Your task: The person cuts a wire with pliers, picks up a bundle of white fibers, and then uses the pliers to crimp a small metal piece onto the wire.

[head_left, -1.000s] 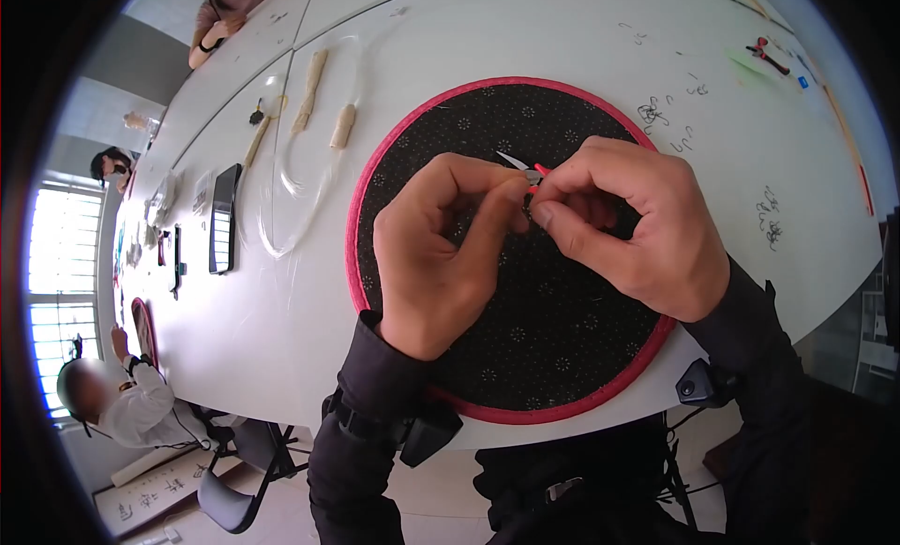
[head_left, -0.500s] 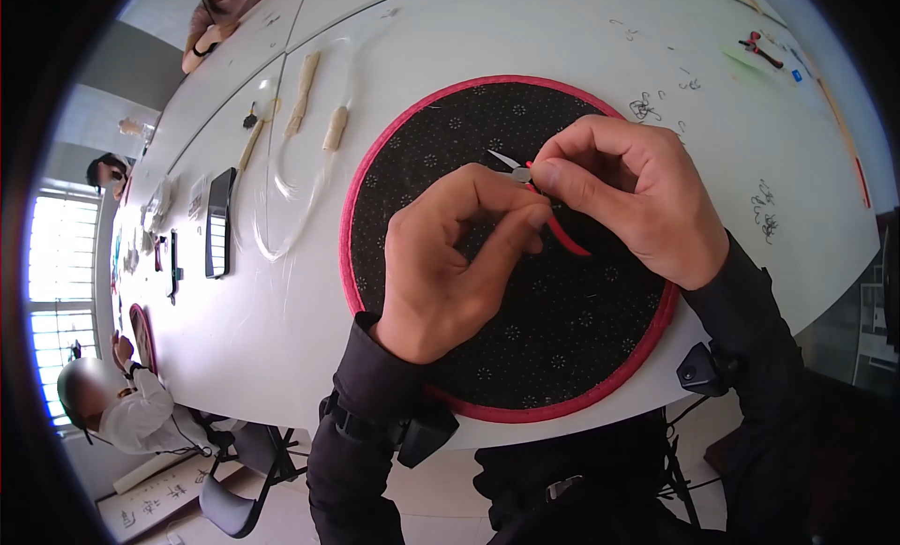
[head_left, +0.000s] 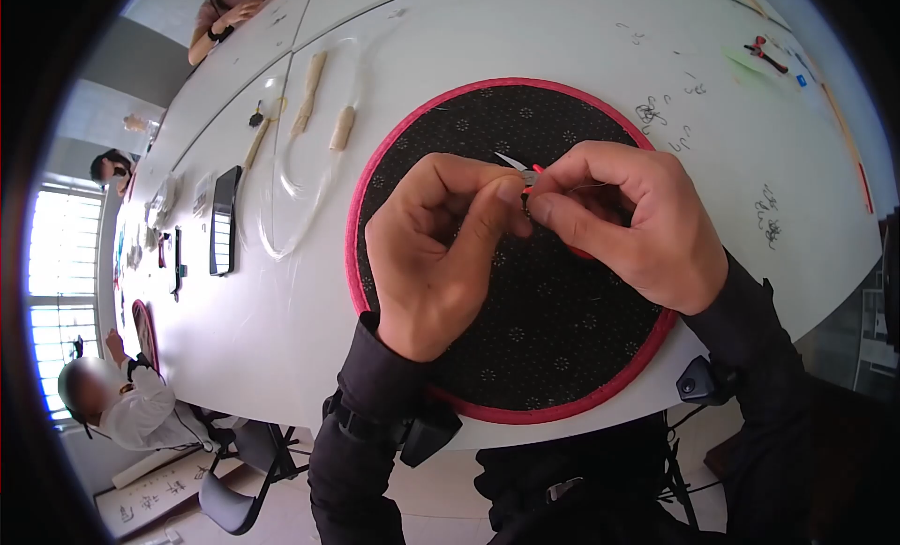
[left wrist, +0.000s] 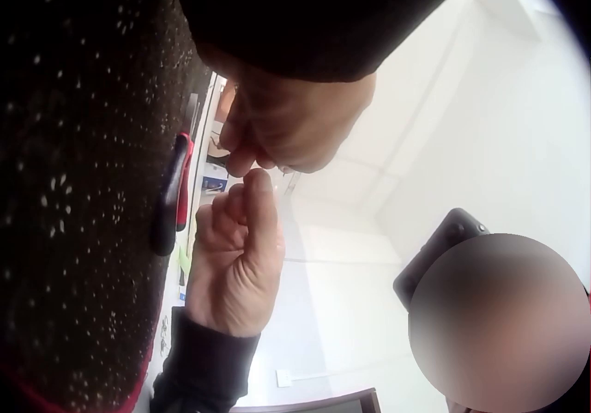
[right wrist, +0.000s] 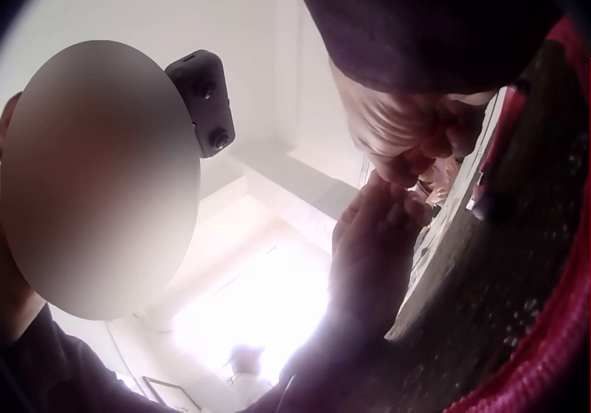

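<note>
Fingertip to fingertip, both hands meet over the round dark mat (head_left: 525,376) with the red rim. My left hand (head_left: 436,254) pinches a tiny dark piece (head_left: 525,200) between thumb and forefinger; its kind is too small to make out. Close beside it, my right hand (head_left: 637,222) pinches with thumb and forefinger, and a thin pale line (head_left: 592,184) shows at its fingers. Beneath the hands lie pliers with pointed silver tips (head_left: 511,161), mostly hidden in the head view. Their red and black handles (left wrist: 175,191) show on the mat in the left wrist view.
Small dark curled bits (head_left: 649,112) are scattered right of the mat. Clear line in loops (head_left: 277,250) lies on the left with wooden pieces (head_left: 342,128), near a phone (head_left: 223,222). Other pliers (head_left: 767,56) lie at the far right. Other people sit around the table.
Half a second ago the right hand was higher and the left overlapped it from below, baring a red plier handle. Now the fingertips meet level again, and that handle is mostly covered.
</note>
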A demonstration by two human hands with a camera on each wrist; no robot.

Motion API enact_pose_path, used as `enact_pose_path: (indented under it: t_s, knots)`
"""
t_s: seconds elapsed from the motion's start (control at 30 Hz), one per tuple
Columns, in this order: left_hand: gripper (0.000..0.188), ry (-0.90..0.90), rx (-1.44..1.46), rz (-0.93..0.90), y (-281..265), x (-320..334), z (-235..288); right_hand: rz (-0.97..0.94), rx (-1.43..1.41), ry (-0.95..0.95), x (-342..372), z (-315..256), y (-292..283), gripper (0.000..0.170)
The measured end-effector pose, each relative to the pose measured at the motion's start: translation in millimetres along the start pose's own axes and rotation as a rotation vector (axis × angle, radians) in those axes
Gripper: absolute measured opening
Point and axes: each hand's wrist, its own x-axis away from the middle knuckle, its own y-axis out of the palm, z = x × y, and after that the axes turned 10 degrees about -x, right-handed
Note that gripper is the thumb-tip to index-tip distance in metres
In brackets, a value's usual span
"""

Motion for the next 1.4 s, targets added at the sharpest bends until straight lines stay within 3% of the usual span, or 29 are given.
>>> enact_pose_path:
  t_s: [0.07, 0.27, 0.47, 0.53, 0.67, 0.83, 1.07, 1.4]
  knots:
    - [0.008, -0.019, -0.029, 0.008, -1, 0, 0, 0.005, 0.012, -0.015, 1, -1, 1, 0.009]
    - [0.002, 0.003, -0.194, 0.001, -1, -2, -5, 0.017, 0.226, -0.327, -1, 6, 2, 0.005]
    - [0.004, 0.042, -0.353, -0.108, -1, -2, -6, 0.058, 0.291, -0.386, -3, 5, -5, 0.006]
    - [0.003, 0.115, -0.439, -0.212, -4, -3, -6, 0.055, 0.289, -0.380, -3, 6, -7, 0.007]
    - [0.005, 0.123, -0.431, -0.227, -3, -1, -5, 0.051, 0.254, -0.356, -5, 8, -9, 0.009]
    - [0.006, 0.182, -0.409, -0.233, -4, -1, -2, 0.050, 0.127, -0.186, -5, 5, -10, 0.016]
    - [0.012, 0.192, -0.318, -0.136, 0, 0, -4, -0.005, 0.022, -0.034, -7, 5, -13, 0.018]
    - [0.011, 0.196, -0.342, -0.095, 1, 0, -7, -0.055, -0.060, -0.024, -8, 14, -13, 0.017]
